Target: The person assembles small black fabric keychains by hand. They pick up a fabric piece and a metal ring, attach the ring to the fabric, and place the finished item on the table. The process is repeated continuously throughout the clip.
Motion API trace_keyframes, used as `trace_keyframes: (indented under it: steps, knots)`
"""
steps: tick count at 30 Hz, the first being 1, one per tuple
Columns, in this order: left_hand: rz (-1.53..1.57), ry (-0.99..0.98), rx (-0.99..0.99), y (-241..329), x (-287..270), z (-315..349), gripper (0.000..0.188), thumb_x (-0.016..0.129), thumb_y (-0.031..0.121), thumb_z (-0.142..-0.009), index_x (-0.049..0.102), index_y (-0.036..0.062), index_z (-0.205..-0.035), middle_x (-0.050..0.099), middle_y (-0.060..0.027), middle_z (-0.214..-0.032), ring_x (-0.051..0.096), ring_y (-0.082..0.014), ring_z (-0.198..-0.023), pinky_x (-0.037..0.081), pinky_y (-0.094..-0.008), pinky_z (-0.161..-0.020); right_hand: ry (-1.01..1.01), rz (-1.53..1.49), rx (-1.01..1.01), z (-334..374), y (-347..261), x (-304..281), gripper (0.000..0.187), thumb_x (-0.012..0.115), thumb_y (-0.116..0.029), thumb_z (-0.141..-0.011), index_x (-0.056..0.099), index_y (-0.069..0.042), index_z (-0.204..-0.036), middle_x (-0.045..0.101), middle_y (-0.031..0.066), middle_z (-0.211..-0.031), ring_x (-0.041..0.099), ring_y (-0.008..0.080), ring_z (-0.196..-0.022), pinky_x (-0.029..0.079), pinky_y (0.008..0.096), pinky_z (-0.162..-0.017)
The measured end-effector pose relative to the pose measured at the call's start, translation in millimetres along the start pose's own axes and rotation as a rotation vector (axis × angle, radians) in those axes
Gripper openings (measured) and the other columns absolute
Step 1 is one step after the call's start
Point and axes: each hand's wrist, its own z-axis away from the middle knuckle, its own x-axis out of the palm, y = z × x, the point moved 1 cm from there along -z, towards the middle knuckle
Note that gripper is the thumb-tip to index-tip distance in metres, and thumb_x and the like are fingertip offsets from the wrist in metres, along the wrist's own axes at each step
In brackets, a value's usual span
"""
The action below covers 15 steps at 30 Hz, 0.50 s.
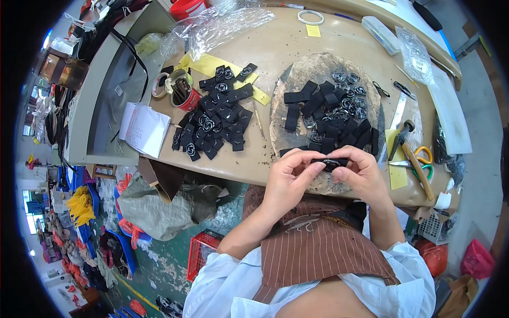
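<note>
Close to the bench's front edge, a short black strap piece with a dark shiny buckle (330, 165) is stretched between both my hands. My left hand (293, 172) pinches its left end, and my right hand (361, 170) grips the right end, thumbs near the buckle. Just beyond lies a worn round board (289, 69) bearing loose black strap pieces (318, 100) and several shiny ring-shaped buckles (350, 95). Left of the board sits a heap of black straps with buckles fitted (214, 116). Fingers cover part of the held piece.
A hammer (413, 159) and orange-and-green scissors (424, 156) lie right of the board. At the left stand a red tin (190, 99) and an open notebook (143, 127). Clear plastic bags (222, 26) cover the far left. A thin pointed tool (258, 121) lies between the piles.
</note>
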Motion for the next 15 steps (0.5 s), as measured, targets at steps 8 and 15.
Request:
trace_keyframes:
  steps: [8,15]
  knots:
    - [0.003,0.135,0.044,-1,10,0,0.023,0.068,0.000,-0.081,0.063,-0.0004,-0.103,0.062,-0.0005,-0.085,0.055,-0.0037,-0.072,0.044,-0.0177,-0.068,0.226,-0.010,-0.164,1,-2,13,0.022,0.066,0.001,-0.081,0.062,0.001,-0.103,0.062,0.0028,-0.084,0.059,0.0065,-0.074,0.049,0.0188,-0.066]
    - [0.042,0.127,0.110,-11,7,-8,0.019,0.066,0.003,-0.083,0.062,-0.0012,-0.101,0.064,-0.0044,-0.091,0.059,-0.0089,-0.080,0.046,-0.0225,-0.077,0.202,-0.045,-0.250,-8,3,17,0.013,0.062,-0.004,-0.086,0.061,0.002,-0.098,0.060,0.0021,-0.085,0.055,0.0055,-0.071,0.047,0.0195,-0.064]
